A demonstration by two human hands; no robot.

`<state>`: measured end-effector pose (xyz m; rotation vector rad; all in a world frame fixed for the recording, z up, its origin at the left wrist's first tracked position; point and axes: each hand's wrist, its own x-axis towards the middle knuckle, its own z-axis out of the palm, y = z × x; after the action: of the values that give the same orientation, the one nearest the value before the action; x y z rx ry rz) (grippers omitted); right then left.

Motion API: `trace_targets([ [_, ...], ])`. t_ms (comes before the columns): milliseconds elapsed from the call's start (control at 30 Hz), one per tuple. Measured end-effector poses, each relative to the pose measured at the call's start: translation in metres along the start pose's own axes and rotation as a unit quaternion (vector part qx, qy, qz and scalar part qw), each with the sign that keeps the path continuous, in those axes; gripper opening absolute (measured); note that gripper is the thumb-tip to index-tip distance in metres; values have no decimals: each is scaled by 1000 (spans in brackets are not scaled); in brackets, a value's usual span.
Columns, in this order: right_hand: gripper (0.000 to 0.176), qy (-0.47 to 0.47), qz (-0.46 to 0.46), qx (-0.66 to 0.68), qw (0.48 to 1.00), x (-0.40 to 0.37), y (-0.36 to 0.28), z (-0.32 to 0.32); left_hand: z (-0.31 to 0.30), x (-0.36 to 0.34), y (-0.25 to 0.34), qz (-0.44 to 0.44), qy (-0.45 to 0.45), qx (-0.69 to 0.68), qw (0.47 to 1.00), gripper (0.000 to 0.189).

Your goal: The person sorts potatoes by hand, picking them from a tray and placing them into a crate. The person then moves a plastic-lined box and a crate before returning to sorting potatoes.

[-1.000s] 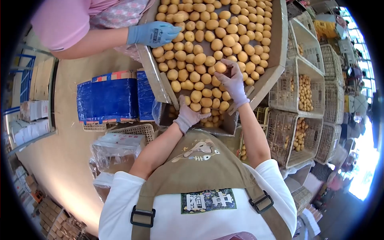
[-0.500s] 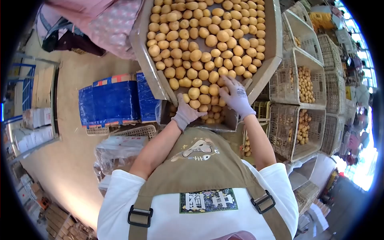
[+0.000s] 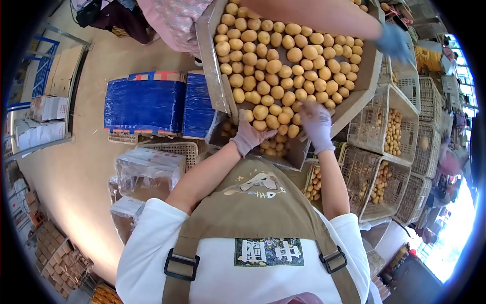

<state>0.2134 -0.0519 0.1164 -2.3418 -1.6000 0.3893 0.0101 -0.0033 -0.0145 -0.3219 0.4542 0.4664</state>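
Round yellow-brown produce like small potatoes covers a sloping tray with raised sides. At its narrow lower end, more of it lies in a box close to my apron. My left hand, in a pale glove, rests at the left of this outlet against the potatoes, its thumb stretched to the right and fingers apart. On the outlet's right side, my right hand, also gloved, has its fingers curled in over the potatoes; what they may hold is hidden.
Another person's arm with a blue glove reaches across the tray's top right. Plastic crates holding similar potatoes are stacked on the right. Blue-wrapped boxes stand to the left, with a plastic-wrapped carton nearer me.
The other person's arm has come in over the tray. My right hand has drawn its spread fingers in. My left hand stays at the outlet; the view has shifted.
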Motion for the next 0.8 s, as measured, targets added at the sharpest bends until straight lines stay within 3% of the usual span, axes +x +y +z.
trace_targets([
  [33, 25, -48, -8, 18, 999, -9, -12, 1, 3, 0, -1, 8, 21, 12, 1000, 93],
  [67, 35, -110, -52, -109, 987, -16, -6, 24, 6, 0, 0, 17, 41, 25, 999, 93],
  [100, 41, -127, -40, -137, 982, -20, -17, 33, 4, 0, 2, 2, 48, 14, 999, 87],
  [200, 51, -164, 18, -134, 977, -17, -29, 44, 8, -3, 5, -17, -36, -13, 999, 80],
  [267, 44, -63, -78, -70, 993, -25, -19, 31, 8, -1, 6, 7, -54, 73, 996, 71],
  [333, 38, 53, -228, -20, 972, -29, -6, -7, 24, -11, 9, -25, -48, 25, 998, 70],
  [400, 34, 139, -125, -151, 971, -25, 54, -49, 29, -13, 4, -12, -9, 37, 999, 71],
  [433, 28, 298, -63, -69, 950, -24, 87, -77, 34, -15, 3, -19, 8, 16, 1000, 71],
  [467, 26, 403, 113, -126, 899, -26, 101, -99, 37, -15, 3, -27, 24, -4, 999, 72],
  [533, 29, 440, 106, -243, 858, -13, 102, -114, 35, -14, 3, -24, -5, 21, 999, 74],
  [600, 34, 275, 58, -1, 960, 0, 70, -92, 38, -13, 0, -26, 55, -16, 998, 76],
  [633, 28, 240, 17, 13, 970, 14, 48, -65, 38, -12, 0, -28, 62, -17, 998, 77],
  [667, 27, 134, 33, -37, 990, 26, 10, -55, 36, -12, 0, -28, 70, -18, 997, 77],
  [700, 43, 2, 56, -74, 996, 49, -3, -35, 33, -11, 2, -28, 77, -18, 996, 78],
  [733, 49, -68, 79, -80, 991, 68, -16, -17, 30, -9, 3, -23, 65, -2, 998, 82],
  [800, 50, -6, 79, -61, 995, 95, -6, 36, 19, -8, 5, -13, 42, 32, 999, 91],
])
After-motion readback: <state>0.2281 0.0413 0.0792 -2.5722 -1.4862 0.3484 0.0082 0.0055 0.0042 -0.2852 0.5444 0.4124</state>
